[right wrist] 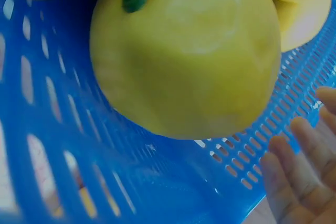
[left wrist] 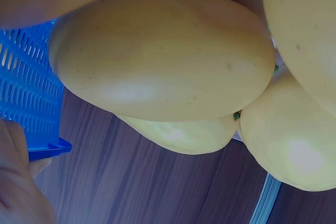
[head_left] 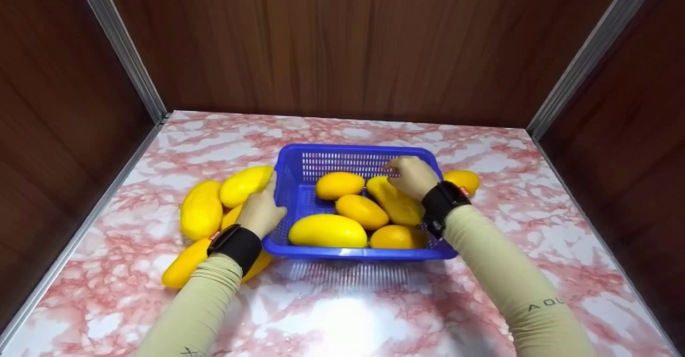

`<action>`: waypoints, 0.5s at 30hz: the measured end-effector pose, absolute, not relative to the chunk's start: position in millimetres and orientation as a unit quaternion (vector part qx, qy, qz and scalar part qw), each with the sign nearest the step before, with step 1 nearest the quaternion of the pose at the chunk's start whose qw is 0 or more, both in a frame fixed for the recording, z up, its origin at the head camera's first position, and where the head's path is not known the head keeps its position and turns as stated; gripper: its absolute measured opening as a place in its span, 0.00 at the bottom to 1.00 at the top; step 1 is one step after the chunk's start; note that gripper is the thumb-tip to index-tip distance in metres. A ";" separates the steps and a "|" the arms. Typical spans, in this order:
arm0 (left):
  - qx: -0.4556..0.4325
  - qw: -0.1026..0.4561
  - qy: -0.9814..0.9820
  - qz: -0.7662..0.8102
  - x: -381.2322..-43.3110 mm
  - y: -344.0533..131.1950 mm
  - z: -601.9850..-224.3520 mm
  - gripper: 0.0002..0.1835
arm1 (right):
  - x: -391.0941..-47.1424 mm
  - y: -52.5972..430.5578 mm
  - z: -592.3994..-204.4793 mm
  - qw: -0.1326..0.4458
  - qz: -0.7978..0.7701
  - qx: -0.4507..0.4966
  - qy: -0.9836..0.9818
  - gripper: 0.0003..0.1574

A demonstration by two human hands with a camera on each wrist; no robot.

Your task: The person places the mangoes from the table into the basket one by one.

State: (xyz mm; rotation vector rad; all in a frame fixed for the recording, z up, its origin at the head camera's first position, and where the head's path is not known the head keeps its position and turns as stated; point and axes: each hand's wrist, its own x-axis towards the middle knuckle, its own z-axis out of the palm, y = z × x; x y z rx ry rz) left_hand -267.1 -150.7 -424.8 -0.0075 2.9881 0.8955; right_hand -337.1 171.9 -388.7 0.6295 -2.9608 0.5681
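Observation:
A blue plastic basket (head_left: 361, 253) holds several yellow mangoes, among them a long one (head_left: 327, 230) at its front left. My left hand (head_left: 259, 210) holds the basket's left rim, thumb over the edge. In the left wrist view, a big mango (left wrist: 163, 53) lies close to that hand, beside the basket wall (left wrist: 37, 87). My right hand (head_left: 412, 176) hovers inside the basket at the right, over a large mango (head_left: 393, 199). Its fingers (right wrist: 307, 145) are loosely bent with nothing between them, apart from the green-stemmed mango (right wrist: 184, 56) in the right wrist view.
More mangoes (head_left: 201, 211) lie on the red-and-white marbled table (head_left: 342, 314) left of the basket, partly hidden by the left arm. One mango (head_left: 463, 182) sits outside the basket at the right. Dark wooden panels (head_left: 342, 46) enclose the back and sides.

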 end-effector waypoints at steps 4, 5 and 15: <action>-0.004 0.014 0.956 0.293 -266.8 -150.6 -424.8 0.47 | -339.0 178.2 -383.7 0.034 0.192 0.172 -0.965 0.18; -0.003 0.014 0.956 0.294 -267.0 -150.5 -425.0 0.47 | -339.7 179.8 -382.5 0.034 0.198 0.167 -0.965 0.19; -0.006 0.017 0.956 0.293 -266.5 -149.9 -423.6 0.47 | -343.9 195.6 -366.4 0.036 0.239 0.145 -0.960 0.21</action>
